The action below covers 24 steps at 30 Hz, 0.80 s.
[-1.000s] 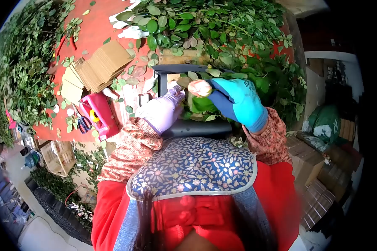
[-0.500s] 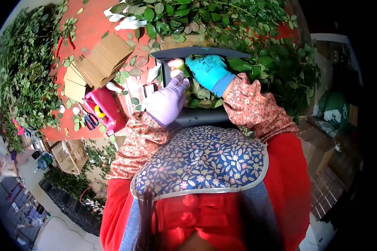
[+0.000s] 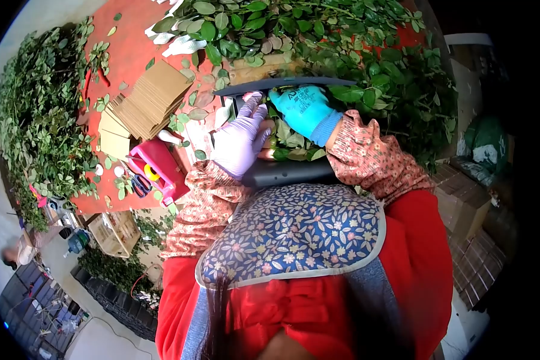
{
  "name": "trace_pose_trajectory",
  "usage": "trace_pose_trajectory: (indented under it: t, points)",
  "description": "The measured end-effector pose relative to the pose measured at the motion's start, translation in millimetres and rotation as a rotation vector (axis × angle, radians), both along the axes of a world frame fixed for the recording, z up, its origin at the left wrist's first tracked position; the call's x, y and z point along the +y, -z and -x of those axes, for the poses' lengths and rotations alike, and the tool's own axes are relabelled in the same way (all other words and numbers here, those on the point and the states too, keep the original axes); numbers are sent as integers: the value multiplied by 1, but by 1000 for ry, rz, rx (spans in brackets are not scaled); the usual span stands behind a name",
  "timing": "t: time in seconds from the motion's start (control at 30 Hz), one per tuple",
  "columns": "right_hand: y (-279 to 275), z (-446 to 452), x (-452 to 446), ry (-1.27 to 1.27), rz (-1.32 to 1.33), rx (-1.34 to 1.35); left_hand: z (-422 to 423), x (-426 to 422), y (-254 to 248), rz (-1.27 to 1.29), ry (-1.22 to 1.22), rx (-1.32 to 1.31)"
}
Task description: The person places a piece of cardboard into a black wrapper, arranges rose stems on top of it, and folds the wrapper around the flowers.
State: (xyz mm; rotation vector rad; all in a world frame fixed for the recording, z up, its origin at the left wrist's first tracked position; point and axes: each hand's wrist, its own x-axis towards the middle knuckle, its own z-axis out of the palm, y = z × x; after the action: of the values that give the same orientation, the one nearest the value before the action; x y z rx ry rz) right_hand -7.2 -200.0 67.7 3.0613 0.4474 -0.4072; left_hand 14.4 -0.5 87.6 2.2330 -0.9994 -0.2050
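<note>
My left hand [image 3: 240,144], in a thin lavender glove, lies over the left end of a black trough-like holder [image 3: 294,171]. Its fingers are stretched out, resting on pink rose heads [image 3: 266,153] that they mostly cover. Close on the right, my right hand [image 3: 304,111] wears a blue coated glove. Its fingers are curled round a rose stem just behind the bloom; the stem itself is largely hidden. Green rose leaves [image 3: 294,144] fill the holder below my right hand. The holder's raised dark far wall [image 3: 288,81] runs just beyond both hands.
Left on the red table [image 3: 117,57] are stacked cardboard pieces [image 3: 153,96], a pink tape dispenser [image 3: 162,171], scissors [image 3: 140,185] and white netting sleeves [image 3: 183,45]. Leafy stems [image 3: 39,114] are heaped left, beyond and right. Cartons [image 3: 465,198] stand at the right.
My left hand has moved slightly up, its fingers now covering the pink bloom that showed before. My right hand has shifted slightly right and down. The whole view has tilted a little.
</note>
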Motion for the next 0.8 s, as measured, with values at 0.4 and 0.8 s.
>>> trace_pose_trajectory:
  t: [0.4,0.8]
  points:
    - [-2,17,-10,-76,-160,-272,-10,4,2,-131,72,26]
    - [-4,6,-2,-23,-66,-203,-2,4,29,11,-16,94]
